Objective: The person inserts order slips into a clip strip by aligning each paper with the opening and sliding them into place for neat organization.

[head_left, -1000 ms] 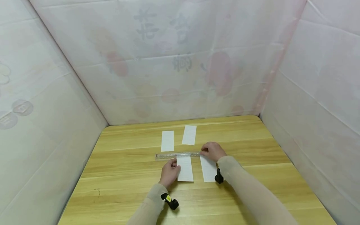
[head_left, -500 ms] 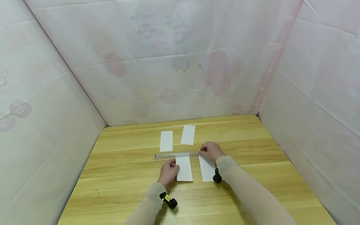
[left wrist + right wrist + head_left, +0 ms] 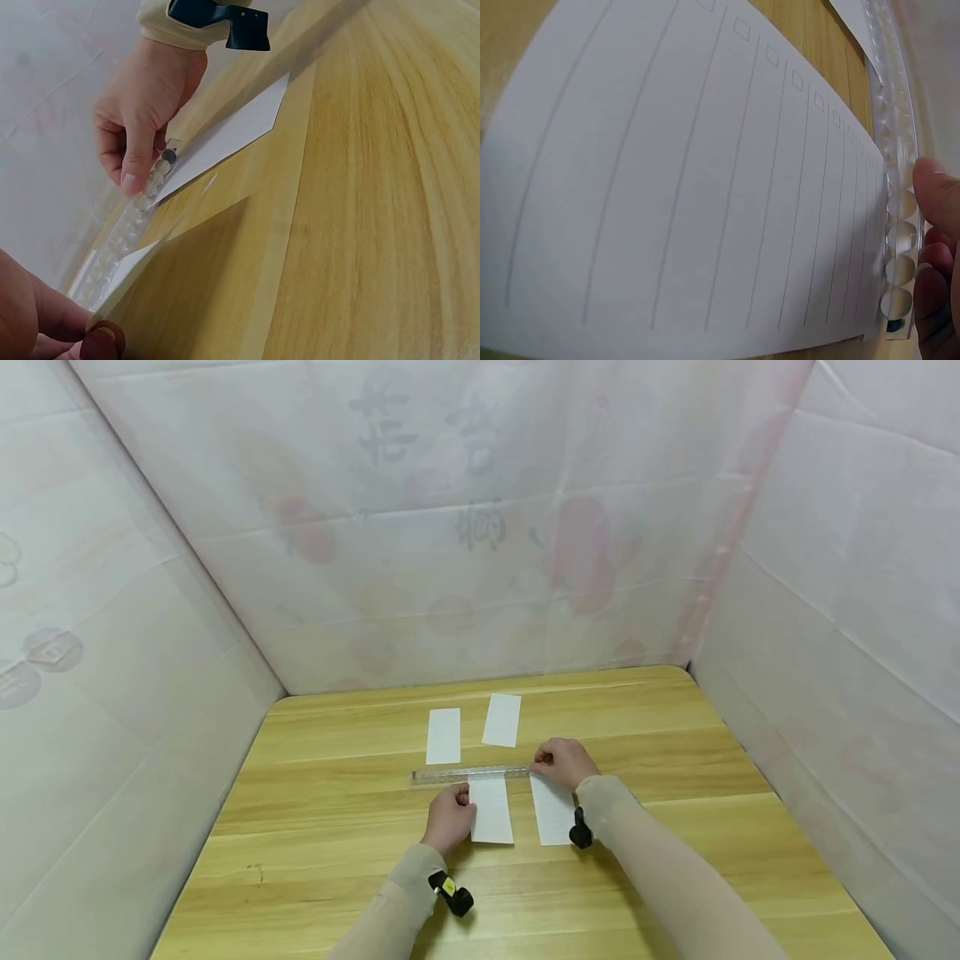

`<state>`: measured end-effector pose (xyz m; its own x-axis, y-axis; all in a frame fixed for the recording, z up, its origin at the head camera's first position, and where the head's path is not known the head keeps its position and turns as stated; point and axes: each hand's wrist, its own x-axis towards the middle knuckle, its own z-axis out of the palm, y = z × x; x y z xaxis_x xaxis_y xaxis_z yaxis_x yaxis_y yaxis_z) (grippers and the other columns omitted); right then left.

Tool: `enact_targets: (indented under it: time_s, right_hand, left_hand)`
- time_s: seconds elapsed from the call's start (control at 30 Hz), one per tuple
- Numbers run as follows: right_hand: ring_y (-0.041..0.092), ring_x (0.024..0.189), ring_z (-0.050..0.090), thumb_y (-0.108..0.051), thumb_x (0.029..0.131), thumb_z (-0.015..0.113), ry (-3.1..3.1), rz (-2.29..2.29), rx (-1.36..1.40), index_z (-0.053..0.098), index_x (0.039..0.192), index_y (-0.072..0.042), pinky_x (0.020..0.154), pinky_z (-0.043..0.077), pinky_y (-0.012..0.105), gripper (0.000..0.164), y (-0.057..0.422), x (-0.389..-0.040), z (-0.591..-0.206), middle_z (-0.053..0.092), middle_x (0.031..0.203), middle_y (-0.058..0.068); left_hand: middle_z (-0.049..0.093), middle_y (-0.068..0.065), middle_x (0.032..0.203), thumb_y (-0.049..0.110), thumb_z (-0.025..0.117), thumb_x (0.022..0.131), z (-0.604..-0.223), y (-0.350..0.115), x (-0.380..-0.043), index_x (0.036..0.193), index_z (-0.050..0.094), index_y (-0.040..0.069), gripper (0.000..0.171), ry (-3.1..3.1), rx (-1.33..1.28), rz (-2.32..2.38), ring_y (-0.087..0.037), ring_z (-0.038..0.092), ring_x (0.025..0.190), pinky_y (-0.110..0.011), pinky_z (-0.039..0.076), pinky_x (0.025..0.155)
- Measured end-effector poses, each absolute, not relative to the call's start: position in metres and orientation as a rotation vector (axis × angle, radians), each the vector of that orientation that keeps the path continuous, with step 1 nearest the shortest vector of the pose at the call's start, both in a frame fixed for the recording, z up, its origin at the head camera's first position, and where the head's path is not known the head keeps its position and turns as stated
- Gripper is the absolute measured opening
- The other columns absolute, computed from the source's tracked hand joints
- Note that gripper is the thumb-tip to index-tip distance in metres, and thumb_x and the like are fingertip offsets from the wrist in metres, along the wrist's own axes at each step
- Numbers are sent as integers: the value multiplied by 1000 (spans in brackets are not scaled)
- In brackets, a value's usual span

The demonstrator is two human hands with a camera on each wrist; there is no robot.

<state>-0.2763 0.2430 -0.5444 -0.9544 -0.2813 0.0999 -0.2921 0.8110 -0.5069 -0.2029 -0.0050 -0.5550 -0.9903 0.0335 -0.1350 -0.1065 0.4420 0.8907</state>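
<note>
A clear ruler (image 3: 442, 777) with a row of round shapes lies crosswise over the top edge of a white lined card (image 3: 491, 810). My left hand (image 3: 450, 818) pinches the left edge of this card between thumb and fingers. In the left wrist view that edge is lifted and casts a shadow. The right hand (image 3: 566, 763) holds the right end of the ruler, its thumb (image 3: 934, 187) along the side. Below that hand lies a second card (image 3: 551, 810), partly covered by the wrist; the right wrist view shows its ruled lines and small boxes.
Beyond the ruler lie two more white cards, one on the left (image 3: 444, 735) and one on the right (image 3: 501, 720). The wooden table (image 3: 315, 827) is walled by pale printed cloth (image 3: 450, 568) at the back and both sides.
</note>
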Motion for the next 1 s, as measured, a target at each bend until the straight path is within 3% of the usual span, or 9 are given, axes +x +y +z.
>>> enact_targets:
  time_s: [0.7, 1.0]
  right_hand:
    - [7, 68, 54, -28, 82, 77, -2968, 861, 487, 70, 76, -23, 65, 48, 29, 10, 247, -281, -552, 62, 75, -12]
    - [8, 67, 53, -28, 82, 77, -3001, 833, 465, 70, 77, -21, 65, 47, 28, 11, 245, -280, -549, 60, 74, -11]
  left_hand:
    - [60, -7, 94, 0, 60, 86, -554, -5, -205, 125, 58, -8, 39, 2552, -72, 1611, -18, 51, 82, -35, 47, 75]
    - [58, -6, 89, -4, 56, 85, -554, -6, -207, 125, 58, -10, 40, 2500, -105, 1653, -19, 50, 81, -30, 44, 69]
